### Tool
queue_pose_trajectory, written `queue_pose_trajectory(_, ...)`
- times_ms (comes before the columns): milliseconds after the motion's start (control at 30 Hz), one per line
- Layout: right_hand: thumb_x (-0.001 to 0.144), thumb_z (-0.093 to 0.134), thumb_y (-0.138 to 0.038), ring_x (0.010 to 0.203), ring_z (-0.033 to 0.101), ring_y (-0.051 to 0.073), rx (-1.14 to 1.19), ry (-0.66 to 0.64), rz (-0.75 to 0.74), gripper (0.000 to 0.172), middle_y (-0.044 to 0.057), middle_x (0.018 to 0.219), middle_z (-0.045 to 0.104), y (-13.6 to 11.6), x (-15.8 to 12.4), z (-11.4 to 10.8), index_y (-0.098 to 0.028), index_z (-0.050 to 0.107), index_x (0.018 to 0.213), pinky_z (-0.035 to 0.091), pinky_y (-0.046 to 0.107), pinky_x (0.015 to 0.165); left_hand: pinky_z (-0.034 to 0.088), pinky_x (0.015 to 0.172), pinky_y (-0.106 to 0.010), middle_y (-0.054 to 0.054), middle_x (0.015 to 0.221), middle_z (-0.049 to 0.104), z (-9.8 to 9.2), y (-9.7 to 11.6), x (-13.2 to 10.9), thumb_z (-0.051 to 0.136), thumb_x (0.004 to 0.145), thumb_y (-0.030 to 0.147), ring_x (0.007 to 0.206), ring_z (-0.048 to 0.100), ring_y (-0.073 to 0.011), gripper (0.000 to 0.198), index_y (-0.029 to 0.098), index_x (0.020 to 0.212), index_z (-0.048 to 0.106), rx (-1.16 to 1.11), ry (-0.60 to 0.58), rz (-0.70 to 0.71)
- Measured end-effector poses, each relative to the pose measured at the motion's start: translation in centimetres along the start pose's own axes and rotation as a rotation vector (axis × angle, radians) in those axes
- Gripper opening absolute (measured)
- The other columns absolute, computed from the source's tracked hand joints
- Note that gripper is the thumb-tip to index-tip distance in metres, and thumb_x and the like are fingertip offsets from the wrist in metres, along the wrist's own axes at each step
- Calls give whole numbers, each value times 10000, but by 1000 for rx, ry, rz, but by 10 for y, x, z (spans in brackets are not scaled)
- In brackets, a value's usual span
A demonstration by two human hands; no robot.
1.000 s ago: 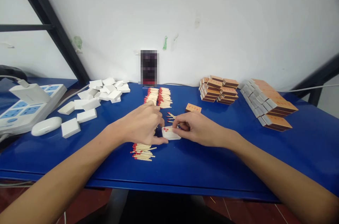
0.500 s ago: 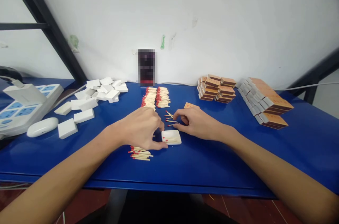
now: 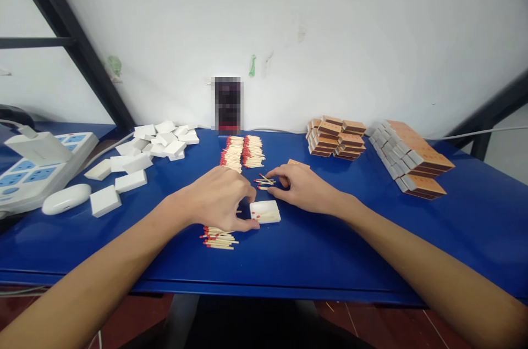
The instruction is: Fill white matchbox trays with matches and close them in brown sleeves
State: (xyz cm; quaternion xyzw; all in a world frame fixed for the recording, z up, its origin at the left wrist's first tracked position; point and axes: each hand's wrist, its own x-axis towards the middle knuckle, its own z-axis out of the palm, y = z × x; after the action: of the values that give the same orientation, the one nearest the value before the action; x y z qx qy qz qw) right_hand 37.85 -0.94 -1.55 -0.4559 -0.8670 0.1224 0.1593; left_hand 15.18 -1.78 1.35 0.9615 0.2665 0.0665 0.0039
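My left hand point(image 3: 220, 198) has its thumb and index finger curled around the left end of a small white matchbox tray point(image 3: 270, 218). A few red-tipped matches lie inside this tray. Just behind it, my right hand point(image 3: 299, 187) closes its thumb and index finger around several loose matches point(image 3: 264, 181) on the table. An orange matchbox sleeve point(image 3: 297, 162) lies partly hidden behind my right hand. In front of my left hand is a pile of matches point(image 3: 219, 239); part of it is covered by the hand.
Two heaps of matches point(image 3: 252, 151) lie farther back, before a pixelated dark panel point(image 3: 228, 104). White trays point(image 3: 160, 140) are scattered at left, near a power strip point(image 3: 41, 170) and a white oval object point(image 3: 66, 198). Orange matchboxes point(image 3: 336, 139) and a larger stack point(image 3: 421, 151) stand at right.
My right hand has shifted slightly left and back, and the loose matches under its fingers are drawn closer together. My left hand stays at the tray.
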Motion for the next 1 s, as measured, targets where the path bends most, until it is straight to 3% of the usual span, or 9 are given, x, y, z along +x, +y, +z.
queue_pose_trajectory(200, 909, 529, -363, 676, 475, 149, 68, -14, -9, 249, 4, 644, 531, 0, 1, 1, -184, 701, 890, 324, 281, 641, 332, 553, -279, 2, 635, 657, 0, -1, 0, 673, 736, 545, 611, 602, -164, 345, 203, 764, 706, 0, 4, -12)
queue_pose_trajectory(600, 879, 518, -269, 724, 507, 146, 23, -112, 62, 96, 18, 802, 613, -3, -5, -2, -194, 578, 880, 311, 260, 609, 332, 564, -279, 3, 648, 659, 1, -2, 0, 667, 742, 533, 622, 603, -163, 335, 201, 766, 692, 1, 0, -13)
queue_pose_trajectory(1000, 902, 484, -234, 722, 493, 150, -54, -149, -32, 90, 39, 844, 613, -1, -5, -7, -189, 515, 831, 322, 273, 625, 327, 550, -279, 4, 618, 635, 1, -2, 0, 664, 747, 520, 592, 578, -149, 334, 187, 748, 688, -6, 30, 14)
